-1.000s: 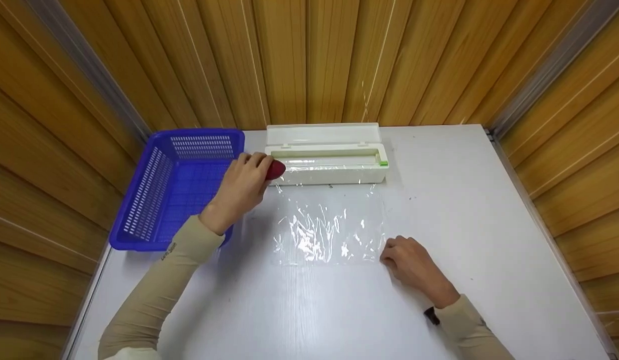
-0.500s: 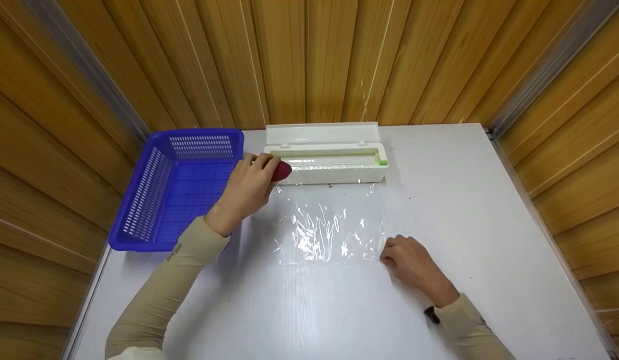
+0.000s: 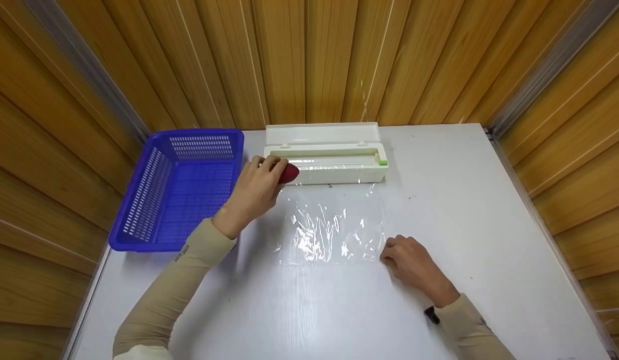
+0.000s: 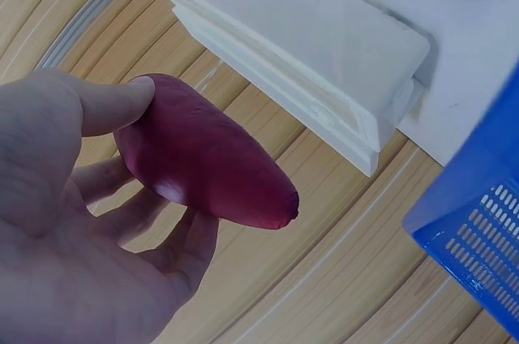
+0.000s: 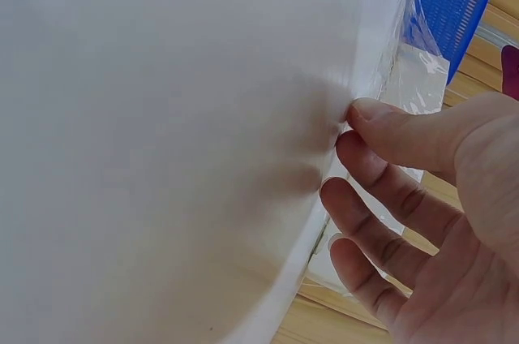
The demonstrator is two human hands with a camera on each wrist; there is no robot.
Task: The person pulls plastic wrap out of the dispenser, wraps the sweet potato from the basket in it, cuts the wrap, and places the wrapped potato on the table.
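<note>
My left hand (image 3: 256, 192) grips a tapered purple-red sweet potato (image 4: 207, 153) between thumb and fingers, above the left part of the plastic wrap dispenser (image 3: 334, 175). The dispenser is a long white box whose lid (image 3: 323, 133) stands raised at the back. From it a clear sheet of plastic wrap (image 3: 314, 235) stretches over the table toward the front. At the sheet's front right corner, my right hand (image 3: 412, 262) pinches the edge of the film with thumb and forefinger. In the right wrist view, the other fingers (image 5: 377, 230) curl beside that edge.
A blue plastic basket (image 3: 139, 200) with slotted sides stands left of the dispenser, close to my left forearm. A small green piece (image 3: 383, 163) sits at the dispenser's right end. Wood-patterned walls (image 3: 329, 60) enclose the white table (image 3: 469, 210) at the back and sides.
My left hand has shifted right and slightly toward the front with the sweet potato, away from the basket. The right hand and the sheet have stayed in place.
</note>
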